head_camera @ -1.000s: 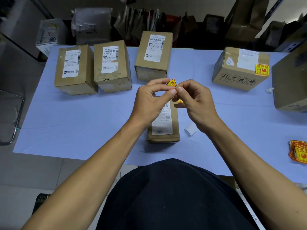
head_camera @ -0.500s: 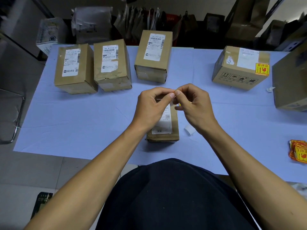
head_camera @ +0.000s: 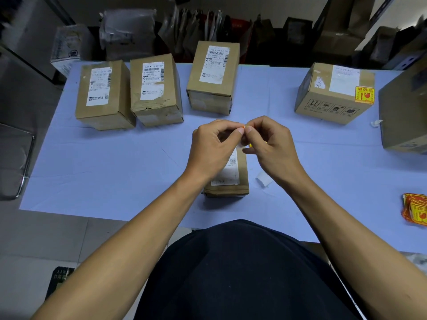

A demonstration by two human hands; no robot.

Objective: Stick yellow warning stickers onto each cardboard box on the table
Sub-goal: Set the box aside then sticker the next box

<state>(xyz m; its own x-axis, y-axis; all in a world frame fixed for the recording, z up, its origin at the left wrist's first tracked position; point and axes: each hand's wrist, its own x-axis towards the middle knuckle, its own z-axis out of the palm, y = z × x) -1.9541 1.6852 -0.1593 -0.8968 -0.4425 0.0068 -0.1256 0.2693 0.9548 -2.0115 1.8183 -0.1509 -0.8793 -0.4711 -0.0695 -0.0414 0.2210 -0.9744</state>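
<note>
Hands (head_camera: 213,146) (head_camera: 269,144) pinch, seemingly, one sticker (head_camera: 241,129) above box (head_camera: 240,181).

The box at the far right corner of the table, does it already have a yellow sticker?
Yes, the box bears a yellow sticker on its top.

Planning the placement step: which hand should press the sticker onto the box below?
Probably right hand: sticker shows under its fingers, above the box. Left hand pinches only a corner.

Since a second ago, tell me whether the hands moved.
Yes. Left hand and right hand dropped slightly toward me, away from the far middle box.
</note>
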